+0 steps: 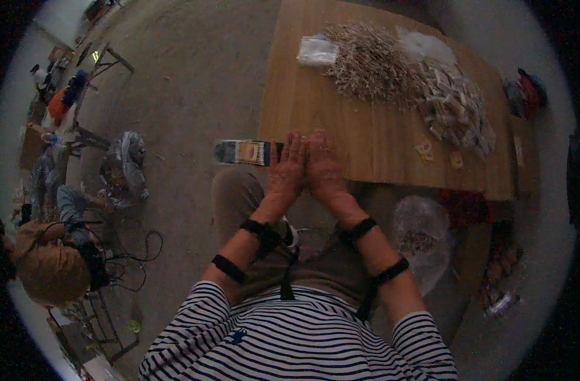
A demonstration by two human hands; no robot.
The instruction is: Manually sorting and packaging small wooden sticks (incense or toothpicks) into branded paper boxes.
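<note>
Clear pack w/ yellow label [247, 152] is at L, mostly overhanging the table's [303, 111] L edge, inner end by L hand [286, 168] fingers; can't tell if pinned. L hand + R hand [325, 168] side by side, fingers straight, nothing visibly gripped; under palms n/v. IMO press pack's table end w/ L, else it could tip off; R steadies, clear of stick pile [369, 63], loose labels [424, 150] + bagged pile [456, 105] at far R.
</note>
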